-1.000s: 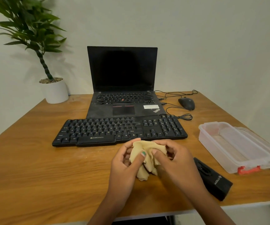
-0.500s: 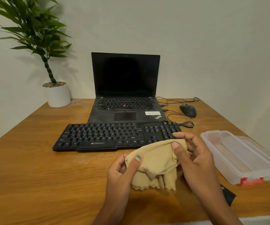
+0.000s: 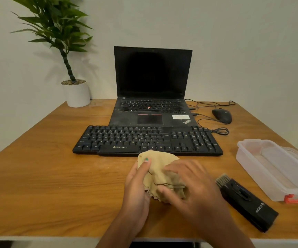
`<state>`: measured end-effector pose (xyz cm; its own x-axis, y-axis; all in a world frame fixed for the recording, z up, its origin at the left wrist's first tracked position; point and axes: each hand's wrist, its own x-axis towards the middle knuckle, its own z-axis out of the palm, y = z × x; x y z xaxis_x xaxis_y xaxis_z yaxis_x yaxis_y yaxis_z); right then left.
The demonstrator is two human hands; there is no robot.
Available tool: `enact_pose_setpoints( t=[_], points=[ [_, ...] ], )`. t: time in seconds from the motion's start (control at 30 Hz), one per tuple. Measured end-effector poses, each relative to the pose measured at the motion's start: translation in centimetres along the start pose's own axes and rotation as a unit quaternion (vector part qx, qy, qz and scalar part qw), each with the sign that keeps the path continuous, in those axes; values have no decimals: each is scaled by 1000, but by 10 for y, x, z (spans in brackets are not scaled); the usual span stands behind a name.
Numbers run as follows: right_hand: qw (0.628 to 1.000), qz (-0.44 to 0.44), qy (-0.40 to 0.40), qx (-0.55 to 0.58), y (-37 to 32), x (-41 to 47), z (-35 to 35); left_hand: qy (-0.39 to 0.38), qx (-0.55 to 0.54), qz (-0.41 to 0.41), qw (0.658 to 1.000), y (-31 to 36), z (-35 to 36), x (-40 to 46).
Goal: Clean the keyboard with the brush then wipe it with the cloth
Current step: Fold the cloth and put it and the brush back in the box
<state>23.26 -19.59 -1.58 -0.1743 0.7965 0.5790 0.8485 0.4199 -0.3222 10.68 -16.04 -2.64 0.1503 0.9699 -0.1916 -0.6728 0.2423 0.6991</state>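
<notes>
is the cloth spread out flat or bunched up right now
Bunched up. The tan cloth sits gathered in folds between the left hand and right hand, its scalloped edge doubled over, just in front of the keyboard.

wooden desk (image 3: 37, 185) holds keyboard (image 3: 144, 140), laptop (image 3: 151, 97) (open), brush (image 3: 246, 201).

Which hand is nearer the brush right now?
Right. The right hand is beside the brush, on the cloth; the left hand grips the cloth's far side.

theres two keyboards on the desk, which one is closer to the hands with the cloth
The separate black keyboard, labelled Zebronics, lying just beyond the cloth. The laptop keyboard sits farther back.
</notes>
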Motion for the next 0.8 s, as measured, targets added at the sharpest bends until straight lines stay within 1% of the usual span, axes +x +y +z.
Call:
enact_pose_setpoints(
  t=[0.07,0.1,0.17,0.23,0.3,0.33,0.37,0.4,0.47,0.57,0.67,0.73,0.8],
  points=[
    [998,-7,-43,-51,3,-1,9,1,-18,-17,1000,0,-1,0],
    [997,0,-46,-58,5,0,12,-1,-22,-22,1000,0,-1,0],
    [999,30,-25,-32,7,4,13,-5,-22,-30,999,-1,-2,0],
    [996,82,-9,27,6,12,7,-11,-20,-31,999,-1,-2,0],
    [981,141,-1,134,6,20,0,-15,-11,-29,999,-2,-2,0],
    [971,160,16,179,5,24,-4,-13,-3,-27,1000,-2,-2,0],
    [965,166,40,198,4,27,-8,-9,4,-26,1000,-2,-1,0],
    [967,159,60,192,2,29,-11,-6,11,-26,1000,-2,-1,0],
    [977,132,69,151,-3,27,-11,-4,27,-22,999,-2,-1,0],
    [995,71,36,62,-15,16,2,3,23,-24,999,-4,-3,2],
    [1000,19,20,-13,-23,-2,24,6,-5,-49,999,-4,-5,5],
    [999,17,-13,-44,-23,-11,34,-26,-38,-89,995,-2,-5,3],
    [995,23,-72,-72,-22,-17,40,-51,-51,-91,993,1,-5,1]
  ],
)
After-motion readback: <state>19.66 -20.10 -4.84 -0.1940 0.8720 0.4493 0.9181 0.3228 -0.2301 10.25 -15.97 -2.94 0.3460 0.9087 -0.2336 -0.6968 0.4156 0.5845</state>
